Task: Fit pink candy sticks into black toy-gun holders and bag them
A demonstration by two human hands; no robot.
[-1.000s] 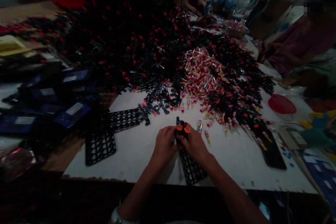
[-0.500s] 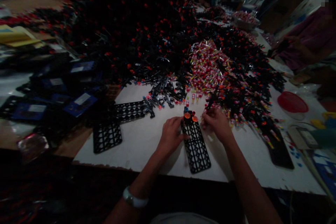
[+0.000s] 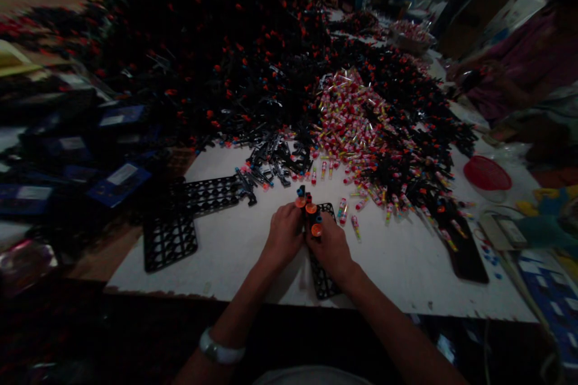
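A black plastic grid tray (image 3: 321,280) lies on the white table under my hands. Small black toy guns with orange and blue ends (image 3: 310,207) stand at its far end. My left hand (image 3: 284,233) curls closed round one of these toy guns at the tray's left side. Above the tray, my right hand (image 3: 333,245) pinches another toy gun with an orange disc (image 3: 316,230); the fingers hide most of it. Both hands are close together, and the lower parts of the toy guns are hidden.
Small candy-like tubes (image 3: 350,114) form a pile ahead, with a few loose ones (image 3: 356,228) right of the tray. Black toy guns (image 3: 271,159) heap behind. More grid trays (image 3: 170,243) lie left, a red lid (image 3: 487,173) right. Another person (image 3: 510,72) sits at right.
My right hand has moved left from the tubes to the tray, bringing a black toy gun. Another orange disc now shows at the tray's far end. The view has shifted slightly right.
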